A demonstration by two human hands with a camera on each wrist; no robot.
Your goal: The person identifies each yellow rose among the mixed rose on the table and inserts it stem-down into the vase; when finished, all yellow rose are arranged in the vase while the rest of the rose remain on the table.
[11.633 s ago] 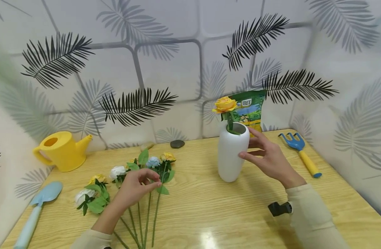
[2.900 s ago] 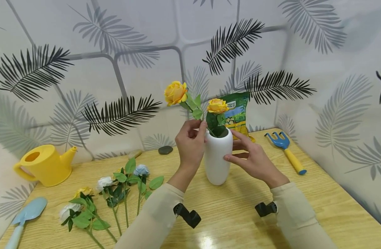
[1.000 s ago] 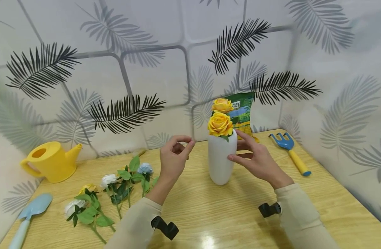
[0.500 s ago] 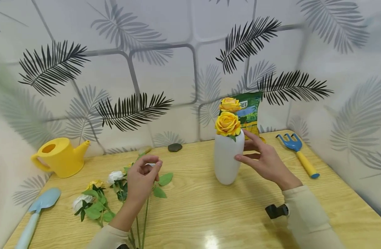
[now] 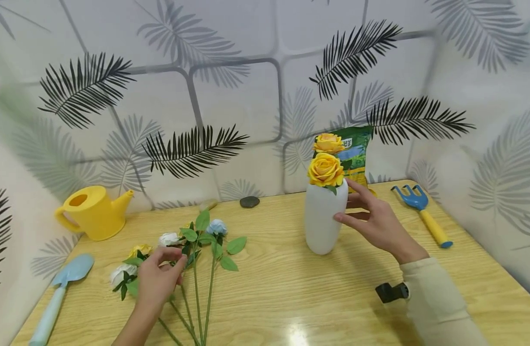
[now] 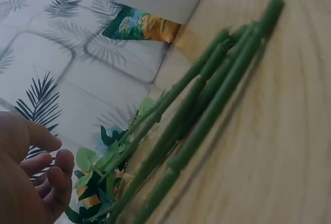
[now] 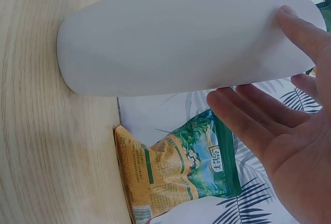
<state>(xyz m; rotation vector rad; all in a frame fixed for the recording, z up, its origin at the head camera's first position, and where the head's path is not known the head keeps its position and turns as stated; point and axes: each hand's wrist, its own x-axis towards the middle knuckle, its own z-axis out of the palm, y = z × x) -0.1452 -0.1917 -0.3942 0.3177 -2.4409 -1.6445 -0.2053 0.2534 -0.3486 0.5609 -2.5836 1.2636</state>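
Note:
My right hand [image 5: 382, 226] holds the white vase [image 5: 321, 216] by its right side, thumb on the front and fingers behind. In the right wrist view the vase [image 7: 181, 40] stands on the table, with fingertips on its wall. Two yellow roses, a front one [image 5: 325, 169] and a rear one [image 5: 328, 143], stick out of the vase's mouth. My left hand [image 5: 158, 276] hovers over the loose artificial flowers at the left, fingers loosely bent and nothing between them. Near it lie a white rose [image 5: 168, 239], a blue rose [image 5: 217, 227] and several green stems [image 6: 207, 94].
A yellow watering can [image 5: 96, 211] and a light blue trowel [image 5: 66, 288] are at the left. Along the back lie a dark stone [image 5: 249, 202] and a green-and-yellow bag [image 5: 356, 154] behind the vase. A blue-and-yellow hand rake [image 5: 421, 209] lies at the right.
The second yellow rose, earlier in my left hand, now stands in the vase. My left hand has let go and moved left to the loose flowers; my right hand stays on the vase.

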